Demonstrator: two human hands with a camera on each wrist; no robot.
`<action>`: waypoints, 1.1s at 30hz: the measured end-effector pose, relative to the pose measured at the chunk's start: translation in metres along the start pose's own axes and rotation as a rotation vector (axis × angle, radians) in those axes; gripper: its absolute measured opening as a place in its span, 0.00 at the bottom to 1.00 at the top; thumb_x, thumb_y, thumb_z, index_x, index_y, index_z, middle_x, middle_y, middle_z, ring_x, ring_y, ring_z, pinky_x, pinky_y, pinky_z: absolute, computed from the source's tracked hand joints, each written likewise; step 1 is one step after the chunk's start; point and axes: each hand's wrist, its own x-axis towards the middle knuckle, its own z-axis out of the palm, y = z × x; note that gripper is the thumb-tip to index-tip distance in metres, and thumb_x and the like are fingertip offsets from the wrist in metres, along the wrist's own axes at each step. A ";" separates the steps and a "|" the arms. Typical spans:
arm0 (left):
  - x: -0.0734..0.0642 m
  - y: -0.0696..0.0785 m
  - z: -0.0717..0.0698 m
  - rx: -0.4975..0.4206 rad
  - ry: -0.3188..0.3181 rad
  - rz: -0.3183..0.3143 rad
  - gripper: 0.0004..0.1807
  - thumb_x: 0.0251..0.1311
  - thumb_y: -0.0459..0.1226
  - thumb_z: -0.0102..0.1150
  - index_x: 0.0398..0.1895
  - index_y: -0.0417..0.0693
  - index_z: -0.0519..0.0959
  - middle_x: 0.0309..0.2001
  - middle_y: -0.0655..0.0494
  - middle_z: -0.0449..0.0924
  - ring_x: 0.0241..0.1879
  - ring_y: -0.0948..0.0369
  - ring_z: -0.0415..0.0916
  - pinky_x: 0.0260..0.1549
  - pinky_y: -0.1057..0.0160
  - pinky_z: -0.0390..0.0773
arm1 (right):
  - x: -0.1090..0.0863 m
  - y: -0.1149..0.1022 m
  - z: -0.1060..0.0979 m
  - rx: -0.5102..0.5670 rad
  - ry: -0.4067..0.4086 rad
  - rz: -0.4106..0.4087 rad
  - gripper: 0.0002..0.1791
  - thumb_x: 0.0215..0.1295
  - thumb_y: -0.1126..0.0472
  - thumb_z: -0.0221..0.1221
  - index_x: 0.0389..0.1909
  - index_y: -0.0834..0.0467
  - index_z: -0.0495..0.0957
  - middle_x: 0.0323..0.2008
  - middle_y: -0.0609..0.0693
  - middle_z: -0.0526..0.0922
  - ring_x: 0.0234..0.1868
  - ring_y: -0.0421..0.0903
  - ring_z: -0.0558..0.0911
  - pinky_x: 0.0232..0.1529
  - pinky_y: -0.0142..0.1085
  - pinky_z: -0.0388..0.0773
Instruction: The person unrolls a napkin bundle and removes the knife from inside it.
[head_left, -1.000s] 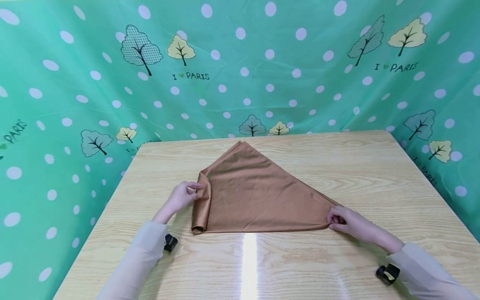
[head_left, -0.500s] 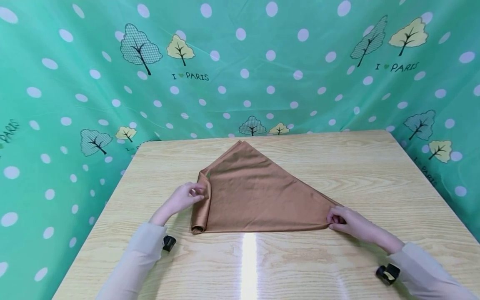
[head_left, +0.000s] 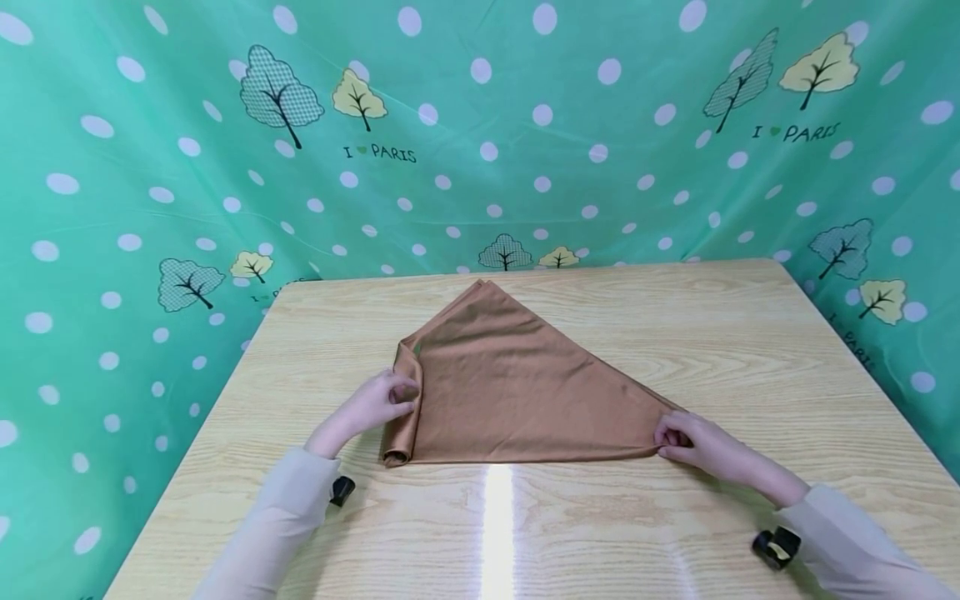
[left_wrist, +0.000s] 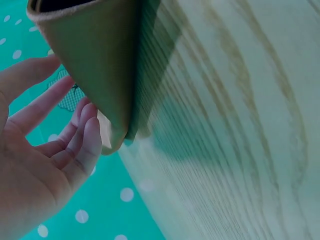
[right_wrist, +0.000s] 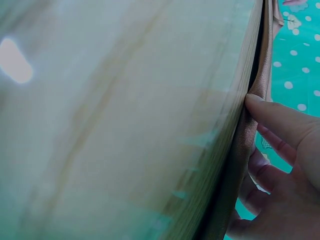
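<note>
A brown satiny cloth is spread on the table in a folded, roughly triangular shape, its peak pointing to the far side. Its left end is wound into a roll, also seen large in the left wrist view as a brown roll. My left hand lies over the middle of that roll, fingertips touching it, fingers loosely bent and spread. At the cloth's right corner, my right hand pinches the near edge between thumb and fingers. The thumb presses on the cloth edge in the right wrist view.
The wooden table lies under everything, with a bright light reflection near its front. A green dotted curtain with printed trees hangs behind and at both sides. Black wrist devices sit below both sleeves.
My left hand lifts slightly off the roll, then shifts toward me and right along it. The right hand stays in place, and the cloth keeps its shape. The left curtain shifts a little.
</note>
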 end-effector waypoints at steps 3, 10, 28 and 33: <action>-0.001 0.001 0.002 0.018 -0.010 0.003 0.14 0.50 0.33 0.59 0.40 0.35 0.77 0.25 0.50 0.68 0.25 0.59 0.65 0.25 0.66 0.66 | 0.000 0.000 0.000 -0.002 0.003 -0.004 0.09 0.51 0.69 0.61 0.26 0.54 0.71 0.22 0.37 0.65 0.24 0.31 0.63 0.21 0.27 0.62; -0.004 0.001 0.006 0.033 -0.035 -0.018 0.14 0.50 0.33 0.60 0.41 0.37 0.77 0.25 0.51 0.67 0.24 0.62 0.63 0.22 0.67 0.64 | 0.000 0.001 0.001 -0.003 0.004 -0.010 0.09 0.51 0.69 0.61 0.27 0.54 0.71 0.22 0.37 0.65 0.24 0.31 0.63 0.21 0.27 0.62; -0.001 -0.005 0.018 0.093 0.020 -0.033 0.15 0.42 0.34 0.66 0.34 0.37 0.75 0.17 0.55 0.67 0.19 0.64 0.62 0.21 0.67 0.64 | 0.000 0.001 0.002 0.004 0.008 -0.017 0.09 0.51 0.69 0.60 0.26 0.55 0.71 0.22 0.37 0.65 0.24 0.31 0.63 0.21 0.28 0.62; 0.001 -0.008 0.018 0.067 0.006 -0.062 0.16 0.42 0.34 0.67 0.35 0.37 0.75 0.18 0.54 0.67 0.18 0.64 0.60 0.20 0.67 0.63 | 0.000 -0.001 0.002 -0.011 0.013 -0.011 0.10 0.50 0.70 0.60 0.26 0.54 0.70 0.21 0.37 0.64 0.24 0.31 0.62 0.21 0.27 0.62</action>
